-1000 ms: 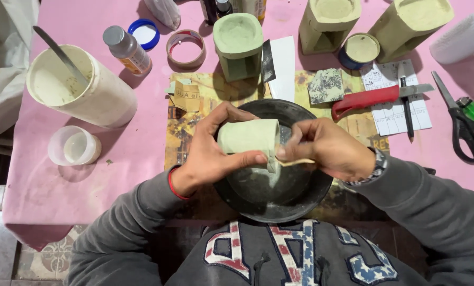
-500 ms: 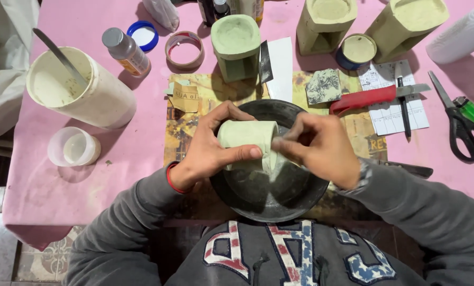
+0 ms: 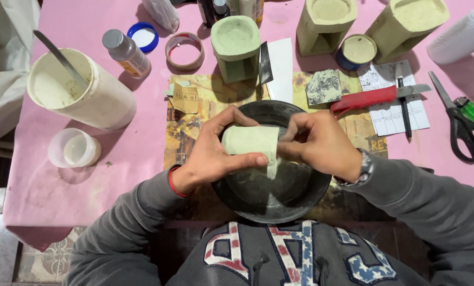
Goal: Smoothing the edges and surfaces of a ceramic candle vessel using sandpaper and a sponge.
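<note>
We clamp the pale green block (image 3: 250, 142) in our left hand (image 3: 215, 153), long axis sideways over the black bowl (image 3: 300, 198); our right hand (image 3: 324, 145) pinches its right end

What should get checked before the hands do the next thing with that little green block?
1. Left hand grips the pale green block: ok.
2. Right hand touches the block's edge: ok.
3. Block sits over the black bowl, so crumbs land inside: ok.
4. Scissors lie apart from both hands: ok.
5. Red-handled knife lies just beyond the right hand: not ok.
6. Block's underside free of cracks: cannot tell.
</note>
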